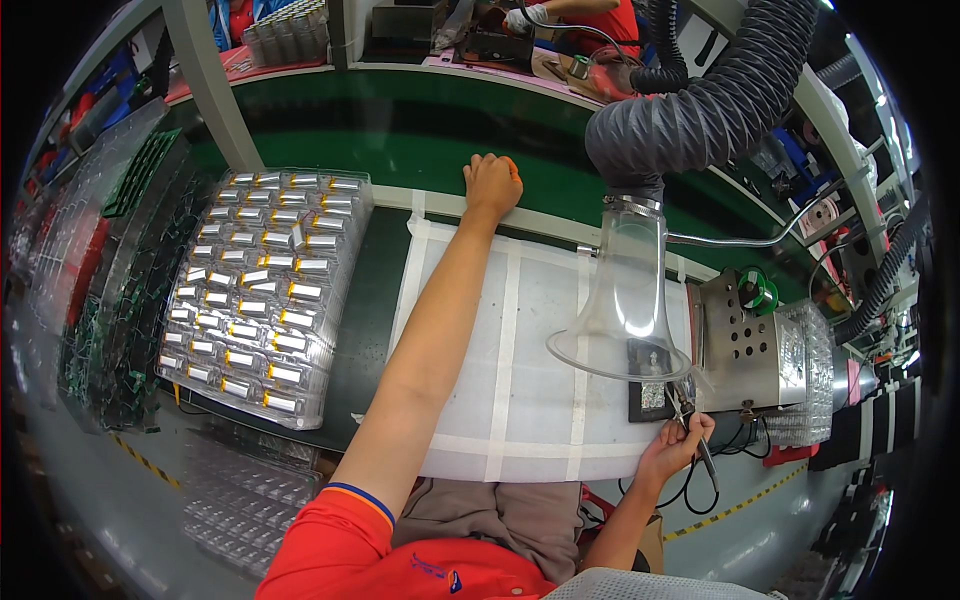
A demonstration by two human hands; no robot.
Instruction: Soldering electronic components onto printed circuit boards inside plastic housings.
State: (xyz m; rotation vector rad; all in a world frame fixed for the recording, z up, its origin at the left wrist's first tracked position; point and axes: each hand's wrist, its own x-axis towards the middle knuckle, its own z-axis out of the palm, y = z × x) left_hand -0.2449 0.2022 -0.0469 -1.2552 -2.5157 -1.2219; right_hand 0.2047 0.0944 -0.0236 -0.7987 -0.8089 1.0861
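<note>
L hand [492, 185] was stretched out to far edge of tabletop [540, 340], fingers curled into a loose fist, resting by the green conveyor belt [420, 125]; couldn't tell if anything was inside that grip. R hand [672, 448] was at near-right corner of the white mat, grip pinched on tweezers [690, 415], tips pointing up toward a small dark fixture [650, 385] under the clear funnel hood [625, 300] w/ grey duct hose [700, 110]. Clear tray of silver cells [262, 290] sat to my left, well apart from both hands. Perforated metal box [745, 345] just right of hood.
</note>
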